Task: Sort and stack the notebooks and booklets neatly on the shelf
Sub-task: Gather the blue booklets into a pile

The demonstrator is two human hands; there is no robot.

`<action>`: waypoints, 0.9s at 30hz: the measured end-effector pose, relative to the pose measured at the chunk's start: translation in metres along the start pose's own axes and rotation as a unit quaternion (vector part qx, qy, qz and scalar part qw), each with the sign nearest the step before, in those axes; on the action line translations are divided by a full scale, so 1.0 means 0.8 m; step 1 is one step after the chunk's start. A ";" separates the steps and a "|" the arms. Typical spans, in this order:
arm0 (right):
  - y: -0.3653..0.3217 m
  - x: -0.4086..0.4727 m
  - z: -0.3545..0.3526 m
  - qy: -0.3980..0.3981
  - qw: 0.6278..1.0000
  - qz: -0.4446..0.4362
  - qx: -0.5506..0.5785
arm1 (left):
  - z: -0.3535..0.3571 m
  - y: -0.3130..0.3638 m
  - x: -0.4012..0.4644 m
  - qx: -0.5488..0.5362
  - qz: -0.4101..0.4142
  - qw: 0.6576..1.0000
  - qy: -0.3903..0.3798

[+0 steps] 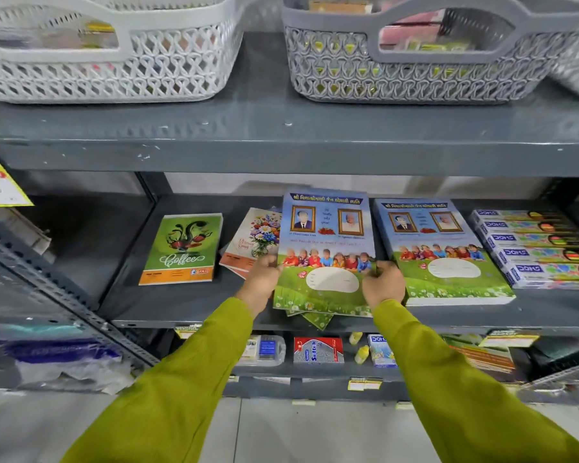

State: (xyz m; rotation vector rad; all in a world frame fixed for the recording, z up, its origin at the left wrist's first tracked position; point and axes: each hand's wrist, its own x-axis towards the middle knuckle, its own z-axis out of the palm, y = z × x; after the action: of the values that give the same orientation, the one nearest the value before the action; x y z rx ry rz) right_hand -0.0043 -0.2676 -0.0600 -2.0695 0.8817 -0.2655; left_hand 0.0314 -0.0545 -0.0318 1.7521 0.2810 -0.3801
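Observation:
On the middle grey shelf (188,302) lies an uneven bunch of blue-and-green booklets (326,248) with portraits and children on the cover. My left hand (259,279) grips its left edge and my right hand (383,284) grips its right edge. Corners of the lower booklets stick out at the front. To the right sits a neat stack of the same booklets (442,252). To the left lie flower-cover notebooks (253,240), partly under the held bunch, and a green "Coffee" notebook (183,248).
Stacked DOMS boxes (535,248) fill the shelf's right end. A white basket (107,48) and a grey basket (425,51) stand on the shelf above. Small stationery packs (318,350) lie on the shelf below. A slanted metal upright (64,289) borders the left.

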 end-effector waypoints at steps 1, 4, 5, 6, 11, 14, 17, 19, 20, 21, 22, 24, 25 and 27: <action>0.002 -0.003 0.000 0.008 1.000 -0.013 0.013 | -0.004 -0.006 -0.003 -0.030 -0.005 1.000 0.000; 0.000 -0.021 -0.008 0.023 0.996 -0.065 0.049 | -0.023 -0.023 -0.016 -0.099 0.023 0.995 -0.005; 0.000 -0.028 -0.011 0.022 0.994 -0.081 0.068 | -0.028 -0.027 -0.021 -0.108 0.038 0.993 -0.008; 0.000 -0.036 -0.013 0.018 0.992 -0.092 0.087 | -0.034 -0.031 -0.028 -0.113 0.045 0.992 -0.008; 0.010 -0.051 -0.020 0.011 0.987 -0.121 0.106 | -0.041 -0.048 -0.054 -0.119 0.035 0.992 -0.011; 0.021 -0.054 -0.028 0.012 0.987 -0.110 0.114 | -0.033 -0.052 -0.061 -0.116 0.037 0.992 -0.017; 0.030 -0.050 -0.044 0.021 0.986 -0.106 0.126 | -0.016 -0.044 -0.069 -0.118 0.050 0.991 -0.034; 0.034 -0.038 -0.062 0.035 0.986 -0.099 0.129 | 0.002 -0.035 -0.068 -0.103 0.054 0.992 -0.044; 0.036 -0.030 -0.075 0.045 0.986 -0.095 0.128 | 0.016 -0.029 -0.066 -0.095 0.056 0.992 -0.052; 0.038 -0.020 -0.086 0.052 0.987 -0.093 0.122 | 0.029 -0.024 -0.063 -0.087 0.061 0.993 -0.058; 0.041 -0.008 -0.099 0.056 0.988 -0.086 0.115 | 0.043 -0.019 -0.059 -0.077 0.068 0.993 -0.063; 0.050 0.023 -0.127 0.063 0.991 -0.067 0.096 | 0.078 -0.010 -0.048 -0.042 0.090 0.993 -0.066; 0.053 0.039 -0.139 0.063 0.993 -0.056 0.084 | 0.095 -0.006 -0.043 -0.016 0.101 0.993 -0.067; 0.062 0.073 -0.167 0.063 0.995 -0.043 0.058 | 0.135 0.005 -0.031 0.052 0.126 0.988 -0.067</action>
State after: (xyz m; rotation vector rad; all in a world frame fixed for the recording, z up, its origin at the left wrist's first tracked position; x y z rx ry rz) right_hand -0.0493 -0.4100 -0.0233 -2.0021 0.8336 -0.4875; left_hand -0.0007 -0.1605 -0.0384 1.8280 -0.0572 -0.3314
